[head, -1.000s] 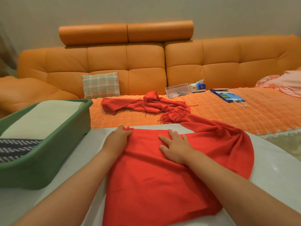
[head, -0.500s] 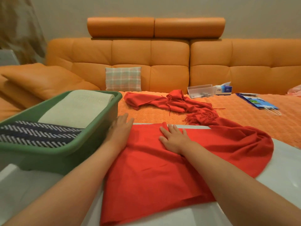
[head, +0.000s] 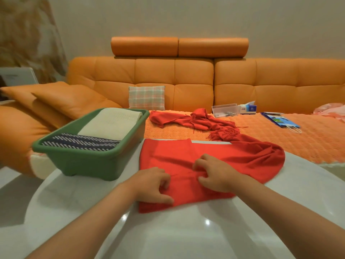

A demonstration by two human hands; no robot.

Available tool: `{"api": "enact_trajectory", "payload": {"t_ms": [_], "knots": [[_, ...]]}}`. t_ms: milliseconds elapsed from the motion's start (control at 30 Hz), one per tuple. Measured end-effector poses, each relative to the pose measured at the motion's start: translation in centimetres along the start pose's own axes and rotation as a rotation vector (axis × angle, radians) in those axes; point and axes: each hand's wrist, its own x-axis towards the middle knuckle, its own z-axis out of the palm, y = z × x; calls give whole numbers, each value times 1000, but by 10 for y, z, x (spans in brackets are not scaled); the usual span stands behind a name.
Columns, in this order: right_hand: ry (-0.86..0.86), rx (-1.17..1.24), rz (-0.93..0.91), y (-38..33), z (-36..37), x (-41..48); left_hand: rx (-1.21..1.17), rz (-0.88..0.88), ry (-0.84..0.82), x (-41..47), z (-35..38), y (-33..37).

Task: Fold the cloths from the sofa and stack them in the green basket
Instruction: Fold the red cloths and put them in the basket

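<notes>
Pinching a fold of red scarf point(head: 173, 157) with curled fingers of left hand point(head: 153, 186) and right hand point(head: 214, 174), flat on table point(head: 186, 230). Beyond, trailing onto sofa point(head: 233, 81). Just left, basket point(head: 89, 161) with folded cloths point(head: 112, 122).

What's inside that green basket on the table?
The green basket holds a folded cream cloth at its far end and a dark blue striped cloth at its near end. Anything beneath them is covered.

The pink cloth point(head: 334, 111) runs off the right edge. Print on the tissue box point(head: 248, 108) is too small to read — likewise the clear box point(head: 224, 109) contents. The basket point(head: 89, 161) wall hides the lower part of its 2 cloths point(head: 115, 124). The right hand point(head: 216, 172) curls its fingertips into a fold of the red cloth point(head: 168, 156) — out of sight.
</notes>
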Motion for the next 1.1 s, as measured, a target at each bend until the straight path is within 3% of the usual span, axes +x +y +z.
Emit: {"api": "enact_trajectory", "payload": {"t_ms": [133, 267, 367, 533, 633, 767, 900, 1100], "knots": [[-186, 5, 39, -6, -5, -37, -87, -10, -28, -31, -7, 7], [-93, 1, 53, -11, 5, -49, -73, -34, -12, -48, -10, 7], [-38, 35, -43, -24, 6, -46, -10, -107, -33, -55, -19, 2], [-79, 30, -167, -57, 16, -52, 86, -375, -308, -74, -31, -7], [-121, 144, -159, -63, 13, -52, 102, -436, -266, -70, -35, 6], [-82, 311, -12, -50, -1, -54, -93, -232, 11, -47, -26, 30], [17, 49, 105, 1, -16, -55, -262, -22, 123, -21, -10, 54], [-113, -257, 64, 73, -27, -69, -241, 86, 163, 27, 7, 99]]}}
